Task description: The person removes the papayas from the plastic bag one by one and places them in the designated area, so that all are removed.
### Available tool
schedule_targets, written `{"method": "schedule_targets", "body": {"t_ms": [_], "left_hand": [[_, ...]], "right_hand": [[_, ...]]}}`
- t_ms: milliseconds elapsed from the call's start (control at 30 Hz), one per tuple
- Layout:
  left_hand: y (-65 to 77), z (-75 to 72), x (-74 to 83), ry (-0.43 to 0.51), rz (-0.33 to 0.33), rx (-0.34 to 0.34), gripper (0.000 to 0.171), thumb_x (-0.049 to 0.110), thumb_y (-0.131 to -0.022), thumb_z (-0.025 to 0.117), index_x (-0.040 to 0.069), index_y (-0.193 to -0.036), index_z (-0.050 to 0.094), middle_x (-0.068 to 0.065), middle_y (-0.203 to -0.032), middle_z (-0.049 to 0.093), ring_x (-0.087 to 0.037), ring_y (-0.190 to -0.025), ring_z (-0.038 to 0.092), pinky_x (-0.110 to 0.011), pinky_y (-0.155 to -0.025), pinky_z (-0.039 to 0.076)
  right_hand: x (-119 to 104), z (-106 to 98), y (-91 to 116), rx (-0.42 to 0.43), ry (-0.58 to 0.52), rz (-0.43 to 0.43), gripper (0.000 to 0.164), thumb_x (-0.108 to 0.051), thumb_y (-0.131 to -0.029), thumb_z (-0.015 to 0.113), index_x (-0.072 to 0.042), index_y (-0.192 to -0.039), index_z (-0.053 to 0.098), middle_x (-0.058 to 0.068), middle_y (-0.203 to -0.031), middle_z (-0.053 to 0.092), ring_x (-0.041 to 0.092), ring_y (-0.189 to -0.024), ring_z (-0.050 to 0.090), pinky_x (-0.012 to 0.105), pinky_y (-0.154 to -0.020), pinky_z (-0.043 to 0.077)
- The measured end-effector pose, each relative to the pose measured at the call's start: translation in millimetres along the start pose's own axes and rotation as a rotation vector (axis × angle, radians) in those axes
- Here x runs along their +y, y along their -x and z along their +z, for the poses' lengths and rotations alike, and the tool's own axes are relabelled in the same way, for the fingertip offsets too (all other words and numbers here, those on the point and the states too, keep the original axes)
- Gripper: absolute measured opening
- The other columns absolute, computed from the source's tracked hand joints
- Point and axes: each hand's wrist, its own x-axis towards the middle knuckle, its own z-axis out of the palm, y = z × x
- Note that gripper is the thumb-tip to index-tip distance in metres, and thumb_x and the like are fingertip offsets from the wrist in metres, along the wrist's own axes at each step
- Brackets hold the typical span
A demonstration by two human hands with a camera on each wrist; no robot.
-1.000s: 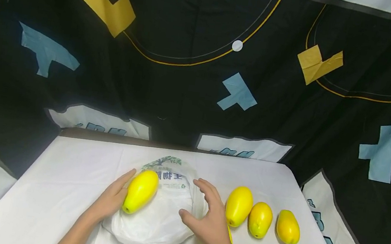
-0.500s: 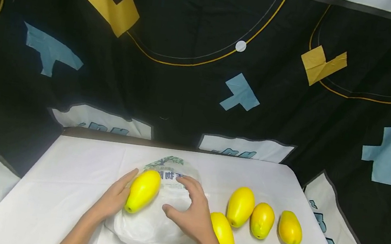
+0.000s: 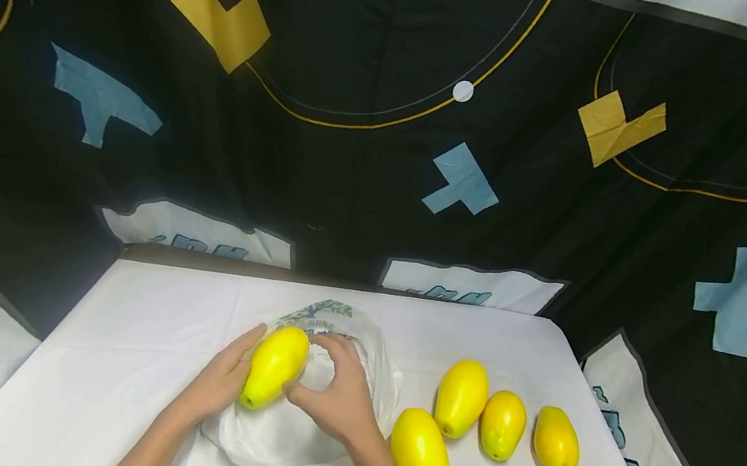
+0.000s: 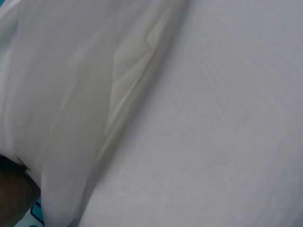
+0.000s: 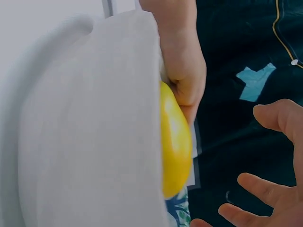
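My left hand (image 3: 218,378) holds a yellow papaya (image 3: 274,366) from its left side, over a white plastic bag (image 3: 287,440) with green and blue print. From the right, my right hand (image 3: 338,391) curves toward the same fruit, its fingertips right at the fruit's edge in the head view. In the right wrist view, the right-hand fingers (image 5: 260,187) are spread with nothing between them. There the bag's wall (image 5: 94,132) hides part of the papaya. The left wrist view shows mostly the bag's side (image 4: 61,94) and white cloth.
Several other papayas lie on the white-covered table (image 3: 154,314) to the right: a long one (image 3: 423,463) near my right forearm, a rounder one (image 3: 462,398), a smaller one (image 3: 503,425) and one (image 3: 556,440) farthest right. A black patterned curtain (image 3: 350,198) hangs behind.
My right hand has moved left across the bag to the papaya, uncovering the long papaya by the forearm. The left hand and its papaya have stayed almost in place.
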Motion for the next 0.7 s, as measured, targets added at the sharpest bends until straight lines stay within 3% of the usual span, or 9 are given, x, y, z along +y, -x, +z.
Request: {"method": "schedule_targets", "body": {"t_ms": [267,467,700], "left_hand": [[0.7,0.4,-2.3,-0.006,0.009,0.005,0.055,0.003,-0.099,0.035,0.005,-0.154,0.026,-0.014,-0.158,0.025,-0.034,-0.146,0.018,-0.055,-0.117,0.013],[0.4,-0.3,-0.6,0.0,0.04,0.01,0.055,0.002,-0.098,0.037,0.003,-0.153,0.027,-0.015,-0.158,0.025,-0.035,-0.145,0.019,-0.056,-0.117,0.014],[0.7,-0.3,0.1,-0.007,0.043,0.006,0.055,0.003,-0.099,0.037,0.002,-0.153,0.027,-0.016,-0.158,0.025,-0.035,-0.145,0.019,-0.055,-0.117,0.014]], "right_hand": [[0.4,22.6,-7.1,-0.041,0.031,0.051,0.067,-0.041,-0.069,0.078,-0.024,-0.132,0.06,-0.001,-0.145,0.045,0.024,-0.132,0.042,0.053,-0.104,0.04],[-0.1,33.3,-9.6,-0.051,0.022,0.051,0.066,-0.041,-0.069,0.078,-0.022,-0.13,0.061,0.005,-0.145,0.045,0.028,-0.13,0.045,0.055,-0.102,0.042],[0.8,42.9,-12.6,-0.064,0.07,0.045,0.068,-0.042,-0.069,0.078,-0.019,-0.13,0.061,0.007,-0.144,0.045,0.025,-0.125,0.049,0.048,-0.1,0.045]]}}
